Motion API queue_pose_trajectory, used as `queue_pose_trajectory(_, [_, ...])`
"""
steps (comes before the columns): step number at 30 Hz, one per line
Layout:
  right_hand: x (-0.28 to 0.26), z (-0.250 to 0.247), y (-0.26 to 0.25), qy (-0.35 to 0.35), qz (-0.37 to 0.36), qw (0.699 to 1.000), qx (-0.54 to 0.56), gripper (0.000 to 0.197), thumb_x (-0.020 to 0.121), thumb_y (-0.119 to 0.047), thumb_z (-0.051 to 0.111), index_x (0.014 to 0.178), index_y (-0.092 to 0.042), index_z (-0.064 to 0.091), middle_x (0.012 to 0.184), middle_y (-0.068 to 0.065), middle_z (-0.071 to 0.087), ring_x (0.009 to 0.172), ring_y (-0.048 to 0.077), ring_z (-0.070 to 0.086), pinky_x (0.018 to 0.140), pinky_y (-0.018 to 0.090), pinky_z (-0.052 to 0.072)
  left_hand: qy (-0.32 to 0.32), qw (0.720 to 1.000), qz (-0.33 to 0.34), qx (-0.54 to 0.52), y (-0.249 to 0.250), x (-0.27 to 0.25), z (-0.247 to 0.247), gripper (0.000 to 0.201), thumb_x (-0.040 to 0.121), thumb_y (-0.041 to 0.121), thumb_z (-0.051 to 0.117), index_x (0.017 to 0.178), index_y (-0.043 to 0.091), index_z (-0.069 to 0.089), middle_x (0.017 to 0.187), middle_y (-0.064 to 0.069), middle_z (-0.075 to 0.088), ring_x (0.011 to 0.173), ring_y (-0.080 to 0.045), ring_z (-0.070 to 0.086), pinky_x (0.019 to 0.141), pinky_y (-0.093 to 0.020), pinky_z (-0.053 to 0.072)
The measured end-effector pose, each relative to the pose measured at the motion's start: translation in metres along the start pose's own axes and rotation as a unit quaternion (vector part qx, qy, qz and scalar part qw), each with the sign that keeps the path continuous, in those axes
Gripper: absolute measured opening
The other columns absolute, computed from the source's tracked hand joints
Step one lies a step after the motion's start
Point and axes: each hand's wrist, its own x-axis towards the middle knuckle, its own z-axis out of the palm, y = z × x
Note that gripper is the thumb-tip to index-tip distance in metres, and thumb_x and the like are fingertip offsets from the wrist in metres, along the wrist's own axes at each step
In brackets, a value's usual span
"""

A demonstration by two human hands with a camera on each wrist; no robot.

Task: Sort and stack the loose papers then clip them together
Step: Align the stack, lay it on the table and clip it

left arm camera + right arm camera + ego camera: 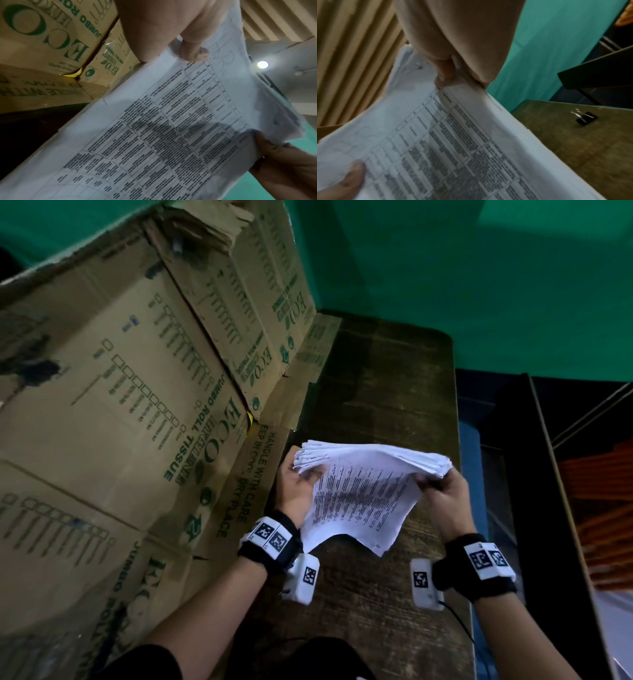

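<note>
Papers [359,494] are held above the table [394,392], left hand [296,489] and right hand [445,496] each pinching an opposite edge. Sheet edges are uneven; loosening either pinch risks slippage and scatter. Binder clip [585,118] lies apart on the table.

Bare forearms, short black sleeve [147,660] at lower left. Black wristbands [270,546] with white blocks bearing square black-and-white markers. White camera units [424,583] under both wrists, thin black cable [460,623] at lower right.
</note>
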Motion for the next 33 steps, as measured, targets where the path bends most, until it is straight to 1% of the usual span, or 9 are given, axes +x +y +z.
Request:
queue_pose_trajectory(5, [-0.008, 0.001, -0.015, 0.012, -0.052, 0.997, 0.06, 0.038, 0.086, 0.017, 0.052, 0.1, -0.017, 0.059, 0.092, -0.019, 0.07, 0.087, -0.004, 0.061, 0.078, 0.013, 0.049, -0.034, 0.994, 0.088, 0.047, 0.005, -0.004, -0.008, 0.023, 0.082, 0.001, 0.067, 0.091, 0.019, 0.056, 0.089, 0.0, 0.063, 0.084, -0.004, 0.064, 0.081, -0.019, 0.05])
queue_pose_trajectory(10, [-0.018, -0.002, 0.016, -0.016, 0.043, 0.998, 0.051, 0.043, 0.081, 0.013, 0.056, 0.106, -0.022, 0.059, 0.102, -0.008, 0.065, 0.092, 0.0, 0.061, 0.085, 0.028, 0.045, -0.077, 0.988, 0.029, 0.134, -0.022, -0.015, -0.02, 0.022, 0.083, 0.005, 0.059, 0.097, 0.02, 0.05, 0.093, 0.011, 0.06, 0.087, 0.01, 0.06, 0.081, -0.016, 0.045])
queue_pose_trajectory(13, [-0.019, -0.012, 0.015, -0.015, 0.026, 0.998, 0.059, 0.043, 0.066, 0.003, 0.055, 0.101, -0.02, 0.056, 0.093, -0.011, 0.063, 0.085, -0.001, 0.059, 0.076, 0.018, 0.048, -0.121, 0.986, 0.024, 0.114, -0.015, -0.016, -0.029, 0.039, 0.08, 0.031, 0.069, 0.1, 0.007, 0.046, 0.091, 0.018, 0.064, 0.087, 0.004, 0.06, 0.08, -0.014, 0.046])
queue_pose_trajectory(20, [-0.022, -0.007, 0.025, -0.054, 0.008, 0.998, 0.015, 0.037, 0.06, -0.009, 0.057, 0.095, -0.021, 0.056, 0.089, -0.014, 0.065, 0.082, -0.004, 0.06, 0.072, 0.013, 0.047, -0.15, 0.981, 0.008, 0.121, -0.024, -0.018, -0.028, 0.049, 0.07, 0.01, 0.067, 0.109, -0.015, 0.051, 0.102, -0.004, 0.062, 0.094, 0.002, 0.065, 0.08, -0.017, 0.048])
queue_pose_trajectory(23, [-0.009, -0.001, 0.027, -0.006, 0.009, 0.999, 0.035, 0.026, 0.074, -0.02, 0.06, 0.1, -0.022, 0.059, 0.102, -0.01, 0.067, 0.094, -0.003, 0.06, 0.084, 0.014, 0.046, -0.114, 0.983, 0.002, 0.145, -0.026, -0.01, -0.026, 0.026, 0.072, 0.009, 0.058, 0.094, -0.004, 0.053, 0.096, 0.005, 0.059, 0.088, 0.009, 0.059, 0.075, -0.021, 0.048])
queue_pose_trajectory(26, [-0.01, 0.005, 0.028, 0.032, 0.086, 0.993, 0.076, 0.032, 0.088, 0.009, 0.052, 0.119, 0.0, 0.055, 0.128, 0.015, 0.061, 0.11, -0.001, 0.056, 0.084, 0.0, 0.04, -0.127, 0.986, -0.047, 0.098, -0.027, -0.004, -0.018, 0.043, 0.079, -0.003, 0.053, 0.112, 0.023, 0.054, 0.103, 0.025, 0.059, 0.087, 0.028, 0.051, 0.058, -0.015, 0.05])
queue_pose_trajectory(28, [-0.013, 0.009, 0.028, 0.005, 0.047, 0.998, 0.051, 0.032, 0.08, 0.021, 0.056, 0.105, 0.002, 0.062, 0.097, -0.006, 0.075, 0.086, -0.012, 0.062, 0.072, 0.003, 0.046, -0.059, 0.984, -0.025, 0.165, -0.031, 0.0, -0.016, 0.032, 0.075, -0.002, 0.059, 0.106, 0.006, 0.055, 0.087, 0.017, 0.057, 0.067, 0.02, 0.056, 0.057, -0.016, 0.049])
queue_pose_trajectory(30, [-0.018, 0.002, 0.03, 0.025, 0.056, 0.997, 0.044, 0.037, 0.08, 0.024, 0.055, 0.091, -0.01, 0.064, 0.079, -0.025, 0.072, 0.075, -0.012, 0.063, 0.069, 0.007, 0.049, -0.049, 0.981, 0.015, 0.188, -0.024, -0.002, -0.013, 0.028, 0.071, -0.001, 0.057, 0.099, -0.004, 0.056, 0.082, 0.008, 0.061, 0.069, 0.009, 0.06, 0.063, -0.018, 0.049])
queue_pose_trajectory(33, [-0.024, 0.002, 0.023, 0.045, -0.009, 0.998, 0.041, 0.038, 0.081, 0.02, 0.058, 0.09, -0.017, 0.064, 0.08, -0.031, 0.069, 0.077, -0.013, 0.063, 0.071, 0.006, 0.049, -0.025, 0.982, 0.058, 0.177, -0.006, -0.017, -0.009, 0.036, 0.077, -0.003, 0.055, 0.102, 0.023, 0.056, 0.09, 0.006, 0.065, 0.081, -0.002, 0.063, 0.072, -0.015, 0.05])
